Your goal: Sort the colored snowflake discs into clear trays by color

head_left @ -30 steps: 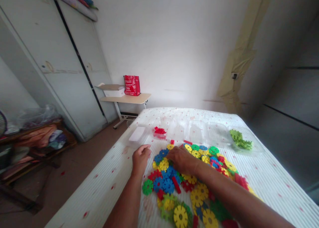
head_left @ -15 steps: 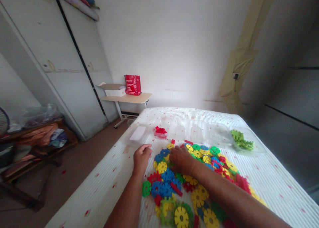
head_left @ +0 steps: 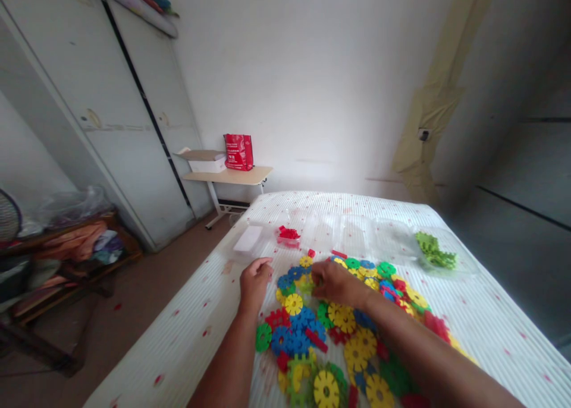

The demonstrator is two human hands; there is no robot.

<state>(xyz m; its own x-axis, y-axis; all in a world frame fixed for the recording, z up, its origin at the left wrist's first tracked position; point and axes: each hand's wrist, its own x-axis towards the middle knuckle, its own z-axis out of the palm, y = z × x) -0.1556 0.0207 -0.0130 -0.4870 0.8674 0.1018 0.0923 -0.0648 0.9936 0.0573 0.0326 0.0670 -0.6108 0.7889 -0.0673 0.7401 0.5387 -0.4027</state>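
Note:
My right hand (head_left: pixel 336 282) is over the far left part of a heap of plastic building pieces. Its fingers are pinched at a light green notched piece (head_left: pixel 306 286) lying among the others. Beside the heap's left edge, my left hand (head_left: pixel 256 277) rests above the cloth, fingers loosely bent and a little apart, with nothing visible in them. Around the hands lie yellow notched discs (head_left: pixel 293 304), blue discs (head_left: pixel 295 339), green discs (head_left: pixel 263 337) and red pieces (head_left: pixel 277 318). My right forearm hides part of the heap.
Clear plastic containers stand in a row beyond the heap. One container holds small red pieces (head_left: pixel 289 235); the rightmost holds light green pieces (head_left: pixel 435 250). A white block-like item (head_left: pixel 248 239) sits at the left end. Behind is a small table (head_left: pixel 241 176) with a red bag (head_left: pixel 239 152).
My right hand has shifted slightly to the right, uncovering the light green piece at its fingertips. My left hand has stayed almost where it was.

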